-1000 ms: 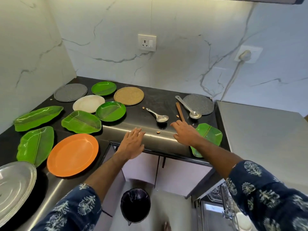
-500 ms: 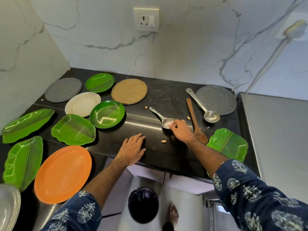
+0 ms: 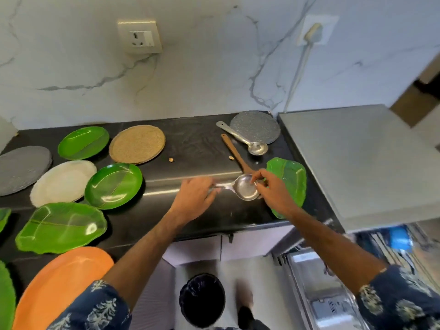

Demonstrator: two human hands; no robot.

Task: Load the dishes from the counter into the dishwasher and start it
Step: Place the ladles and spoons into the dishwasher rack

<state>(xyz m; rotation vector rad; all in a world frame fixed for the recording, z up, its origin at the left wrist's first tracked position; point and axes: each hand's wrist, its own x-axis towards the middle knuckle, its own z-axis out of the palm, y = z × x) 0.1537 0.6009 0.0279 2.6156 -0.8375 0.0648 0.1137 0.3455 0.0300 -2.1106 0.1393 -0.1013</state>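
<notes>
- The left hand (image 3: 194, 198) gripped the handle of a small steel ladle (image 3: 245, 188), its fingers curled round the handle's end.
- The right hand (image 3: 273, 191) pinched the rim of the ladle's bowl between thumb and fingertips.
- The ladle was held level between both hands, above the front part of the black tabletop (image 3: 197, 144), near its right end.
- A wooden spatula (image 3: 234, 154) lay just behind the ladle, and a larger steel ladle (image 3: 242, 139) lay behind that, its handle over a grey round mat (image 3: 259, 126) at the back right corner.
- A green leaf-shaped plate (image 3: 291, 177) lay at the right edge, partly under the right hand.
- Toward the left edge lay round green plates (image 3: 114, 185), a white plate (image 3: 62, 183), a cork mat (image 3: 137, 144), a grey mat (image 3: 21, 170), another green leaf plate (image 3: 62, 228) and an orange plate (image 3: 62, 284).
- The open dishwasher (image 3: 333, 294) showed at lower right, below the tabletop.
- A black bin (image 3: 202, 300) stood on the floor.
</notes>
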